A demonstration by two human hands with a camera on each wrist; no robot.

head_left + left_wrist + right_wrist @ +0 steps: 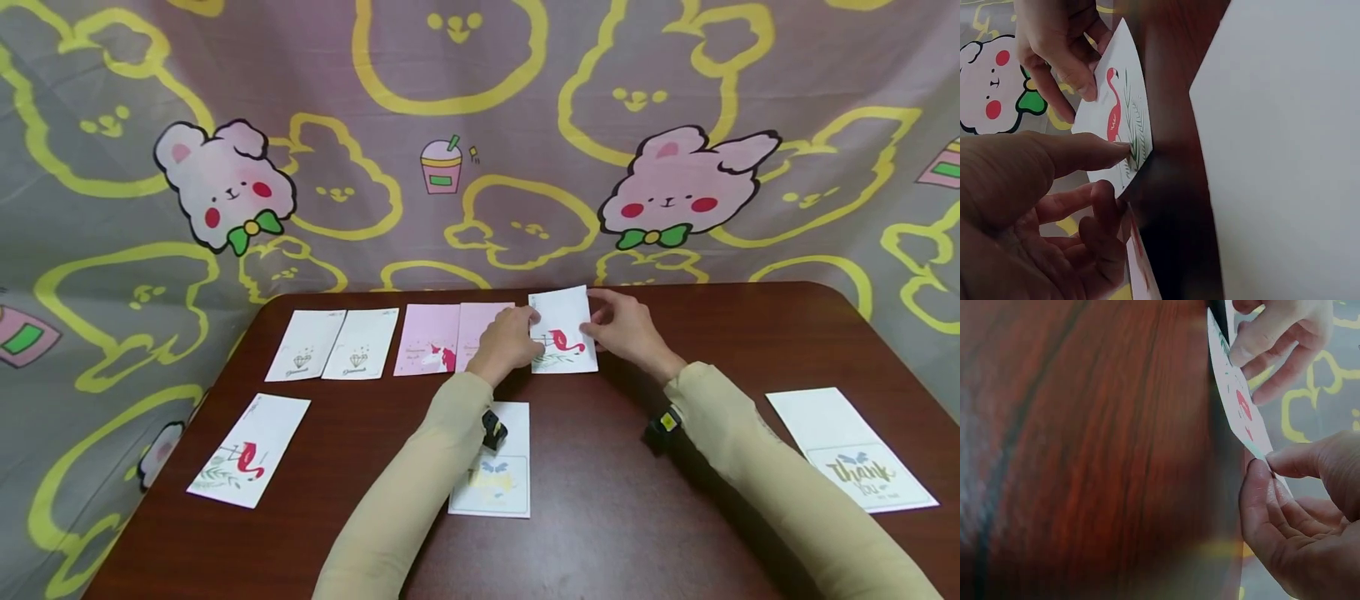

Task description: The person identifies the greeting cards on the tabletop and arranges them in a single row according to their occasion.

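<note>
The flamingo card (555, 315) is held near the far edge of the counter (622, 500), between the two hands, its long axis running almost 12 to 6 o'clock, the upper end leaning a touch toward 11. Its blank half points to 12 and its printed half to 6; the red bird's neck and head dip toward 4 o'clock, and its legs reach toward 9. Both wrist views show the card tilted, not lying flat; whether its lower edge touches the wood cannot be told. The left hand (506, 337) comes in along a forearm pointing to 1 o'clock and pinches the card's 9 o'clock side, thumb on the printed face, fingers behind, the gap between them almost closed. The right hand (630, 329), its forearm aimed between 10 and 11, pinches the 3 o'clock side in the same way, thumb in front, with little space left between thumb and fingers. At 9 o'clock from the card are two pink unicorn cards (426, 325), and farther out two white diamond cards (307, 337). A second flamingo card (262, 425) lies at 8 o'clock, one thank-you card (512, 492) at 7, partly under the left sleeve (420, 467), and another thank-you card (817, 412) at 4.
</note>
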